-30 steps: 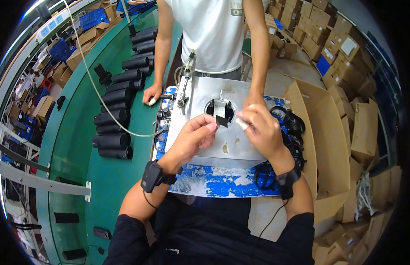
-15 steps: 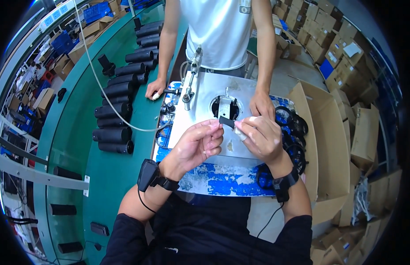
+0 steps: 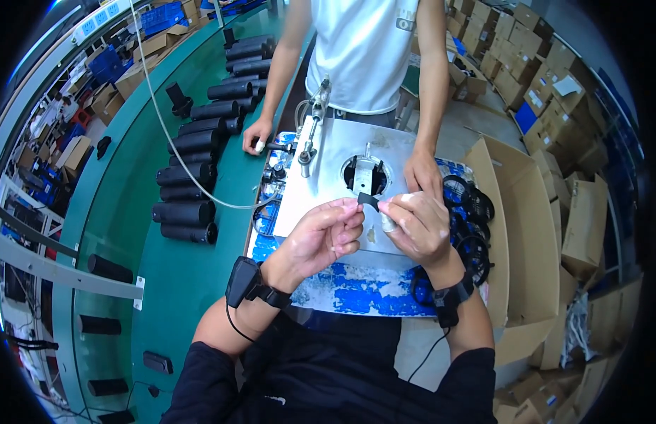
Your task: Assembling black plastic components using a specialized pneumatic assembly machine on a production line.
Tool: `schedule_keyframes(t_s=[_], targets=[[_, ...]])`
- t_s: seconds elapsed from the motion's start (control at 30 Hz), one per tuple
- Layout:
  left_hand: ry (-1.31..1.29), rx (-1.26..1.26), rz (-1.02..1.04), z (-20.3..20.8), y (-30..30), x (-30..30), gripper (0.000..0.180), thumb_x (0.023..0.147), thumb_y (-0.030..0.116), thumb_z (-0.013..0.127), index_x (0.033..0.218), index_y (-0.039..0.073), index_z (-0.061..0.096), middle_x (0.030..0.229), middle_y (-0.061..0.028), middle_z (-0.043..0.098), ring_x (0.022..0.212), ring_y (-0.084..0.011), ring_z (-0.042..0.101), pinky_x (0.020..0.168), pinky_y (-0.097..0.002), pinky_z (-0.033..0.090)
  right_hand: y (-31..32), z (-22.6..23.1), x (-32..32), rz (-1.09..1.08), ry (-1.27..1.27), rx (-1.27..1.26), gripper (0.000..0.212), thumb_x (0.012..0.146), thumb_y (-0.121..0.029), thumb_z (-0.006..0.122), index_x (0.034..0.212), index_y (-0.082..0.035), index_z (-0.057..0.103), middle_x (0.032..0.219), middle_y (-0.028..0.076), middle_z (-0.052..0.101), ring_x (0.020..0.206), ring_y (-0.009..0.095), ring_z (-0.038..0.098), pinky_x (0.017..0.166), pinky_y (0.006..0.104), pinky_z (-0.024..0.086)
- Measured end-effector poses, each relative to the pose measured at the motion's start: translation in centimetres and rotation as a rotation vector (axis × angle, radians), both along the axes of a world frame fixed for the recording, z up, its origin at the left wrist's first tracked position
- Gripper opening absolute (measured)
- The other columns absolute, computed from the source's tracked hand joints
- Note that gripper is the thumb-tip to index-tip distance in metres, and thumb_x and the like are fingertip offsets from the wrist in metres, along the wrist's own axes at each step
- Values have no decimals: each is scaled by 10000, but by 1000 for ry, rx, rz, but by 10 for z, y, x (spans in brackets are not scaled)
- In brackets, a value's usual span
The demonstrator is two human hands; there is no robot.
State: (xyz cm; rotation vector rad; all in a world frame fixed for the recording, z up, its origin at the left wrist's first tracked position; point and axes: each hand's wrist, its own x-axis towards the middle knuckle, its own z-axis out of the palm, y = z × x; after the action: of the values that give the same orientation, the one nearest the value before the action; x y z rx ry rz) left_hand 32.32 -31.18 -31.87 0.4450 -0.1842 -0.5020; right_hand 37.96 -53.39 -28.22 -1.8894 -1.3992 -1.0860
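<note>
1. Left hand (image 3: pixel 323 239) pinched one end of a flat black strip (image 3: pixel 369 200), kinda curved; right hand (image 3: pixel 418 225) pinched the other.
2. Strip was over the smooth metal plate (image 3: pixel 326 185), near its round hole (image 3: pixel 365 177).
3. Tabletop (image 3: pixel 367 295) below was blue, pretty scuffed.

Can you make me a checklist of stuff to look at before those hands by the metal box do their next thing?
1. Left hand has the black strip: ok, its fingertips pinch one end.
2. Right hand has the strip too: ok, it pinches the other end.
3. Strip is flat: not ok, it curves between the hands.
4. Round opening in the metal top can be seen: ok, the hands are in front of it, not over it.
5. Other person's hands are out of the opening: ok, one is by the black handle, one at the top's right side.
6. Strip has a sticky side: cannot tell.
</note>
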Motion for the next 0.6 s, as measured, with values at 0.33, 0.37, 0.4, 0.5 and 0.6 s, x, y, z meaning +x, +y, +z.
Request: schedule_keyframes(t_s=[0.33, 0.37, 0.4, 0.5, 0.6], targets=[[121, 137, -38, 8, 14, -10, 276, 1119, 162, 548, 1333, 19, 644, 936, 6, 590, 707, -75, 460, 594, -234, 408, -12, 15, 3, 2, -37, -109, 326, 710, 53, 817, 1020, -11, 737, 926, 101, 694, 784, 289, 706, 675, 364, 583], [133, 141, -52, 9, 16, -10, 301, 1120, 163, 547, 1364, 14, 640, 948, 6, 601, 709, -71, 464, 589, -231, 410, -14, 18, 4, 10, -51, -131, 332, 706, 52, 812, 1022, -9, 734, 926, 104, 690, 786, 298, 704, 676, 362, 582], [135, 140, -50, 8, 17, -11, 301, 1120, 163, 547, 1364, 14, 640, 948, 6, 601, 709, -71, 464, 589, -231, 410, -15, 20, 5, 17, -64, -152, 338, 702, 51, 807, 1025, -8, 731, 927, 107, 687, 788, 308, 701, 677, 361, 580], [153, 152, -70, 5, 22, -11, 316, 1095, 163, 611, 1373, 16, 639, 991, 9, 624, 707, -68, 480, 592, -225, 422, -16, 20, 8, 4, -37, -150, 320, 723, 51, 799, 1030, -2, 731, 929, 99, 683, 794, 286, 699, 683, 342, 574], [-69, 616, 250, 12, 15, -13, 326, 1060, 156, 672, 1361, 28, 659, 1012, -1, 635, 700, -70, 494, 601, -227, 430, -19, 17, 7, -56, 42, -110, 272, 773, 53, 792, 1036, 9, 737, 932, 76, 682, 800, 223, 699, 692, 307, 564]])
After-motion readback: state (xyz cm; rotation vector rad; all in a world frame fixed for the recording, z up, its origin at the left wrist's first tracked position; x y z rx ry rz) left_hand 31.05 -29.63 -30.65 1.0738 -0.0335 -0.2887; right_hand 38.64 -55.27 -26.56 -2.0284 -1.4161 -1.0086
